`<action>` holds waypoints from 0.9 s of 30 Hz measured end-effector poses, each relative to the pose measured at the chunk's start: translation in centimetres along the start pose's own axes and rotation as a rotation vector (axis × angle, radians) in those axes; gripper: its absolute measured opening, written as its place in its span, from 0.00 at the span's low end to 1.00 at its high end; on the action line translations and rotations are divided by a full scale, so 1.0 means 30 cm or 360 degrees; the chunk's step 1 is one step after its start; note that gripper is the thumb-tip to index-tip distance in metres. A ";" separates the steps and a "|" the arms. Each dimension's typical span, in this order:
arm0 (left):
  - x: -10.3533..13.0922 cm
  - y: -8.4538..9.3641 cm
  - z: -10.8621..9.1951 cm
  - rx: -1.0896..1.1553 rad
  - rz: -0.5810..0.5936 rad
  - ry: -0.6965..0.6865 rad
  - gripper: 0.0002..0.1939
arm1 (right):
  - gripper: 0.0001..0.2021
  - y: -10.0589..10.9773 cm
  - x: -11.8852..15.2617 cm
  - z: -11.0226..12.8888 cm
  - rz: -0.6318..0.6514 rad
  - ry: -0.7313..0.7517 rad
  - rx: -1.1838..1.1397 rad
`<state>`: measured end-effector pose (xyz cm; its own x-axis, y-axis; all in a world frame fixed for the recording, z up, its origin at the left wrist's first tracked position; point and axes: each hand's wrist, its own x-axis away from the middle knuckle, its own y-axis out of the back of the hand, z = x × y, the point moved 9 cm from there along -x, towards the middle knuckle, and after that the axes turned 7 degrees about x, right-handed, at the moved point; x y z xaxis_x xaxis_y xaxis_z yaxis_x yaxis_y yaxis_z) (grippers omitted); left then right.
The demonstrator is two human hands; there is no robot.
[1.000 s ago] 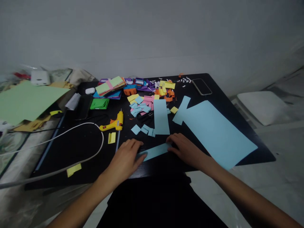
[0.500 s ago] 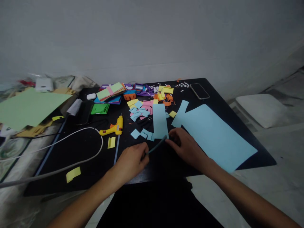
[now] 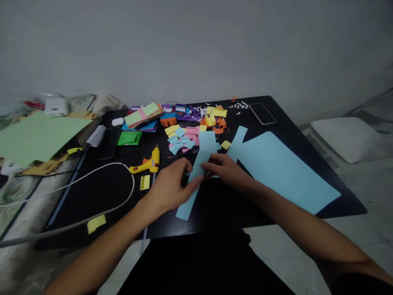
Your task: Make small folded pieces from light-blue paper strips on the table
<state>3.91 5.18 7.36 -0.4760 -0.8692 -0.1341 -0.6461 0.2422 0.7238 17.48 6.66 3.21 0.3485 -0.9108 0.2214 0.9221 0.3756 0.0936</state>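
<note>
A light blue paper strip (image 3: 186, 208) slants across the front of the black table, held in both hands. My left hand (image 3: 170, 186) is closed on its left edge, the thumb lying across its face. At the right edge, my right hand (image 3: 229, 171) pinches the strip between thumb and fingers. Directly behind lies a wider blue paper piece (image 3: 208, 140), partly covered by the strip. Small folded blue paper pieces (image 3: 181, 143) are heaped beyond my left hand. A large blue sheet (image 3: 285, 172) lies right of my right hand, with another narrow strip (image 3: 240, 137) at its left end.
A yellow glue gun (image 3: 150, 161) lies to the left, near a looping white cable (image 3: 132, 186). Stacked coloured papers (image 3: 144, 116), green packets (image 3: 129, 138) and orange scraps (image 3: 219, 125) sit along the back. A phone (image 3: 262, 113) rests at back right.
The strip, earlier seen nearly edge-on, now shows its flat face and slants toward me. My right hand has shifted up and left, and my left hand's thumb has come over the strip.
</note>
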 end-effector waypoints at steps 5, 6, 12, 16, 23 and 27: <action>-0.070 -0.019 0.159 0.0818 -0.0019 0.0313 0.11 | 0.12 -0.056 -0.030 -0.004 0.0344 0.0065 0.0021; -0.076 -0.048 0.172 0.0942 0.0073 0.0328 0.12 | 0.13 -0.061 -0.037 -0.018 0.0366 0.0070 0.0023; -0.063 -0.120 0.212 0.1280 0.0119 0.0346 0.16 | 0.16 -0.042 -0.071 -0.104 0.0294 0.0125 -0.0149; -0.045 -0.150 0.224 0.1382 0.0192 0.0401 0.18 | 0.20 -0.007 -0.065 -0.077 0.0329 0.0366 -0.0317; -0.041 -0.195 0.219 0.1487 0.0374 0.0431 0.16 | 0.10 -0.003 -0.060 -0.082 0.0446 0.0472 0.0028; -0.040 -0.180 0.226 0.1592 0.0222 0.0418 0.17 | 0.10 -0.001 -0.062 -0.076 0.0398 0.0507 0.0138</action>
<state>3.93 7.83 -0.98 -0.5169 -0.8435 0.1457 -0.8518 0.4899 -0.1857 17.19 7.95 0.57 0.6074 -0.7919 -0.0628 0.7894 0.5929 0.1592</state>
